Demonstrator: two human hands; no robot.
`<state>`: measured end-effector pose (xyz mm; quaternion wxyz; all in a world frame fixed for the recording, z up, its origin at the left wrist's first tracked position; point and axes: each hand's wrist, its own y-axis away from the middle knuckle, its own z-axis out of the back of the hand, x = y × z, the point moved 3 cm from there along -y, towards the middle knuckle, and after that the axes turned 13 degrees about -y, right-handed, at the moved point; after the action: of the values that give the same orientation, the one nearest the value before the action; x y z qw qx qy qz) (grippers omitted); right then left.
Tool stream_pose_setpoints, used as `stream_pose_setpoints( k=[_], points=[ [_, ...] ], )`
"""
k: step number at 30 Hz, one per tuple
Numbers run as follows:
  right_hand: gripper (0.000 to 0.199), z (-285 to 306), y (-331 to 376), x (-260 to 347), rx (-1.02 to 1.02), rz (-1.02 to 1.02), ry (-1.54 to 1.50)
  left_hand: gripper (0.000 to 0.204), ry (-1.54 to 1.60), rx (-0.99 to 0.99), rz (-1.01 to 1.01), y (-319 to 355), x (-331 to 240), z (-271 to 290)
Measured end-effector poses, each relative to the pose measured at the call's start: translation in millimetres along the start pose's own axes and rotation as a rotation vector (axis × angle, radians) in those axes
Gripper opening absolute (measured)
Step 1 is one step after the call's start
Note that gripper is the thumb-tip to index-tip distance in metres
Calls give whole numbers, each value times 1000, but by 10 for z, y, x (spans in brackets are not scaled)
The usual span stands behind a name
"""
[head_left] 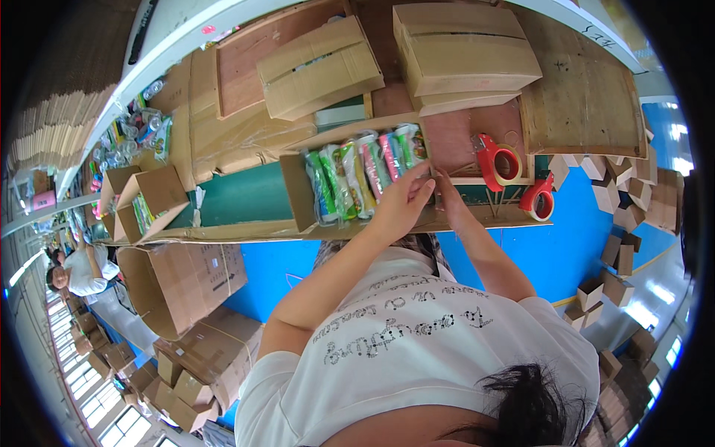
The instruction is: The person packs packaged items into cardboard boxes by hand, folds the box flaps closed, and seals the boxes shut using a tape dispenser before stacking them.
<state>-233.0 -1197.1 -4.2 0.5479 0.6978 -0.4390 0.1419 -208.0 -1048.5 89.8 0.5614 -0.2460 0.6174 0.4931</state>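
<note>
An open cardboard box (292,195) stands on the bench in front of me. Several clear-wrapped, tube-shaped packs (348,177) in green, yellow, pink and white lie side by side in it. My left hand (402,200) reaches over the box's near right corner, its fingers bent and closed at the right end wall. Against the outside of that same end, my right hand (451,203) has its fingers closed on the cardboard. The fingertips of both hands nearly meet there, and the hands partly hide the flap between them.
Two red tape dispensers (497,162) (538,200) are at the right. Closed cartons (320,67) (465,52) stand behind the box. Smaller open boxes (153,201) sit at the left, above a large empty carton (182,287). A person (88,268) works far left. Many boxes lie on the blue floor.
</note>
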Motion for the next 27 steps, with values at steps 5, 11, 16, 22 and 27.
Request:
stream_pose_setpoints(
  k=[5,11,16,22,27],
  points=[
    [28,320,60,335,-29,665,452,17,-563,-721,-347,304,27,792],
    [20,93,-246,500,186,621,573,18,134,-520,155,295,1267,1885],
    [65,-242,-212,546,303,815,1199,25,-471,-349,-210,67,1077,1491],
    [68,-398,-117,245,145,896,1377,50,-946,-389,-523,-122,1058,1350],
    [68,-445,-51,81,61,765,1527,59,-1162,-267,-543,-313,1082,1298]
  ],
)
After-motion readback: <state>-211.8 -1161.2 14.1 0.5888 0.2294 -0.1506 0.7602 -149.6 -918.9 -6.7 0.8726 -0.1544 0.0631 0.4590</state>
